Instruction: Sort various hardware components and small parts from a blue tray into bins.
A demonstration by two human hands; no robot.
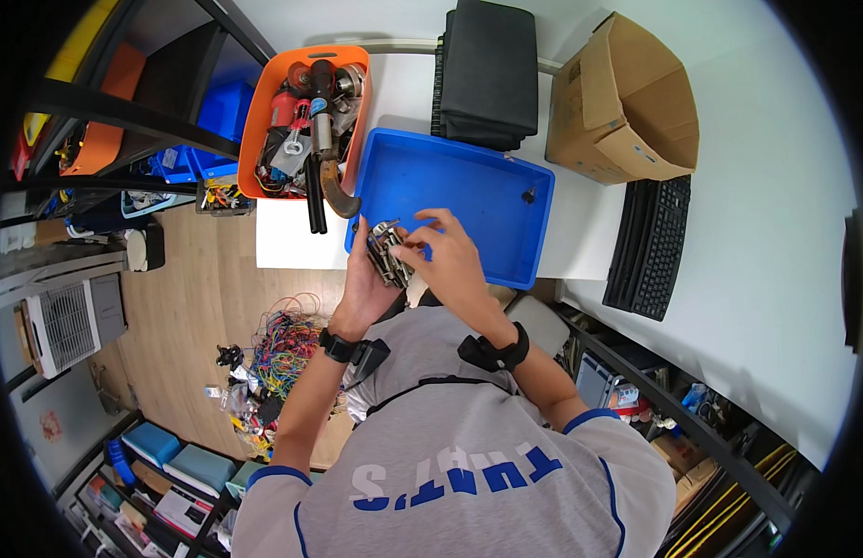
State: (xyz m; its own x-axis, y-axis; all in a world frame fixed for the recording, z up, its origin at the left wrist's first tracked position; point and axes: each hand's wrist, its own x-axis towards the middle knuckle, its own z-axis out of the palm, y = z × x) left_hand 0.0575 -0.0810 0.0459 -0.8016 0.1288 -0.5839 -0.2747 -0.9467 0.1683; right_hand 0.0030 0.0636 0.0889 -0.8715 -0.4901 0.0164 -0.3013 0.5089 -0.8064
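A bunch of slim metal hardware pieces (390,257), bolt-like in shape, lies in the palm and fingers of my left hand (367,291), over the near left corner of a blue plastic tray (452,188). From the right, my right hand (451,259) reaches across the bunch with thumb and fingertips at the pieces. Its fingers are bent and partly spread; whether they pinch one piece cannot be made out. Inside the tray, near its right wall, is a small dark object (528,195).
An orange bin (249,157) full of tools stands left of the tray, with a wooden-handled saw (342,199) jutting out. Behind are a black case (491,70) and an open cardboard box (585,115). Keyboards (658,251) lie at right. Tangled wires (288,352) cover some floor.
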